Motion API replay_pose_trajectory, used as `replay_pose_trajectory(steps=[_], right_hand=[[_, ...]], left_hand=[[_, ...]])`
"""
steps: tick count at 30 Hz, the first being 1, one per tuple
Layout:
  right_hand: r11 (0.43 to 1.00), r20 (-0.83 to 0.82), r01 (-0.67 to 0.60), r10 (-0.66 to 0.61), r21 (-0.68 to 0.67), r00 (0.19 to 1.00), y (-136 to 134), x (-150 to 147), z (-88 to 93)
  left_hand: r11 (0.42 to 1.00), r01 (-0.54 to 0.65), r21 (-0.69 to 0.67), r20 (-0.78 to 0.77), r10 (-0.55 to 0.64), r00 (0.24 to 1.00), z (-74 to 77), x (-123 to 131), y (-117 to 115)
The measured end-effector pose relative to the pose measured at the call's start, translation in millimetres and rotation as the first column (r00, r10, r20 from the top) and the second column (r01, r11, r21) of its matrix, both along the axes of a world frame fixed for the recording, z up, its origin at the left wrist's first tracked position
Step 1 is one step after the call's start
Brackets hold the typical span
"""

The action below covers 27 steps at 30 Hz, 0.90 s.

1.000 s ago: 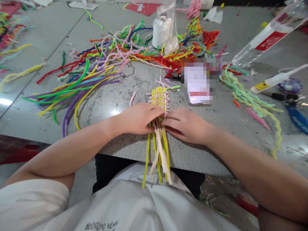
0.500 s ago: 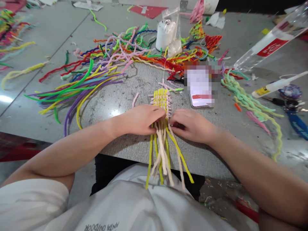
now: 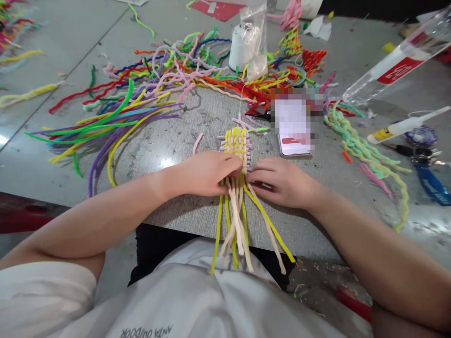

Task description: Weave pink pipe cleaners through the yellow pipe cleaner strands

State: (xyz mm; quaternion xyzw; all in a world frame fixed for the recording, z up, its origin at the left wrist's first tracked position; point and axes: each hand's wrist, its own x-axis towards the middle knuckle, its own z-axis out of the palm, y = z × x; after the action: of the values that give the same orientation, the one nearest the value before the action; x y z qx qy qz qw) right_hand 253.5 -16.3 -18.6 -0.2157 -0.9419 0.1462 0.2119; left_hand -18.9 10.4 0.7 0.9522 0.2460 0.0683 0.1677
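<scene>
A small woven strip [image 3: 235, 141] of yellow, cream and pale pink pipe cleaners lies on the table in front of me. Its loose yellow and cream ends [image 3: 239, 230] fan out over the table edge towards my shirt. My left hand [image 3: 214, 173] covers the strip's lower left part, its fingers pinched on the weave. At the lower right edge, my right hand [image 3: 278, 180] has its thumb and fingertips bent in around a yellow and a cream strand. Both hands hide the lowest rows, and the exact fingertip contact is not visible.
Behind the strip lie heaped coloured pipe cleaners [image 3: 116, 122] and a white spool [image 3: 240, 49] beside a plastic bag. A phone [image 3: 294, 126] rests right of the strip, near black-handled scissors [image 3: 262, 114]. Further right are a bottle [image 3: 391, 65], a glue tube [image 3: 394, 129] and twisted green strands [image 3: 362, 141].
The yellow and cream ends on the right have swung further right. My right hand has edged slightly left against the strip. The left hand keeps its hold, and the view has shifted slightly.
</scene>
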Motion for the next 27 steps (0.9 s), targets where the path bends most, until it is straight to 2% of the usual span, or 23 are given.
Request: replay_pose_trajectory(steps=[9, 12, 15, 18, 22, 25, 27], right_hand=[[0.986, 0.01, 0.093, -0.092, -0.14, 0.996, 0.4, 1.0, 1.3], [0.959, -0.04, 0.201, -0.213, -0.199, 0.976, -3.5, -0.9, -0.2], [0.9, -0.061, 0.351, -0.377, -0.257, 0.924, -10.4, -5.7, -3.7], [0.869, -0.048, 0.447, -0.467, -0.212, 0.883, -17.6, -11.9, -9.2], [0.861, -0.04, 0.474, -0.489, -0.187, 0.872, -21.4, -16.3, -15.6], [0.846, -0.086, 0.455, -0.493, -0.278, 0.866, -20.5, -16.7, -16.2], [0.816, -0.131, 0.448, -0.521, -0.366, 0.843, -20.0, -17.2, -15.1]], left_hand=[[0.996, -0.038, -0.084, 0.065, 0.043, 0.997, 8.3, -8.2, 9.1], [0.991, -0.095, -0.09, -0.037, 0.092, 0.995, 14.6, -13.7, 15.3], [0.977, -0.178, -0.115, -0.152, 0.159, 0.975, 19.4, -16.4, 17.2], [0.955, -0.25, -0.161, -0.125, 0.232, 0.965, 19.7, -14.7, 12.8], [0.874, -0.373, -0.311, 0.029, 0.401, 0.916, 13.9, -10.4, 3.9], [0.791, -0.383, -0.477, 0.121, 0.491, 0.863, 8.6, -8.8, 1.6], [0.738, -0.364, -0.569, 0.156, 0.531, 0.833, 6.1, -8.0, 2.1]])
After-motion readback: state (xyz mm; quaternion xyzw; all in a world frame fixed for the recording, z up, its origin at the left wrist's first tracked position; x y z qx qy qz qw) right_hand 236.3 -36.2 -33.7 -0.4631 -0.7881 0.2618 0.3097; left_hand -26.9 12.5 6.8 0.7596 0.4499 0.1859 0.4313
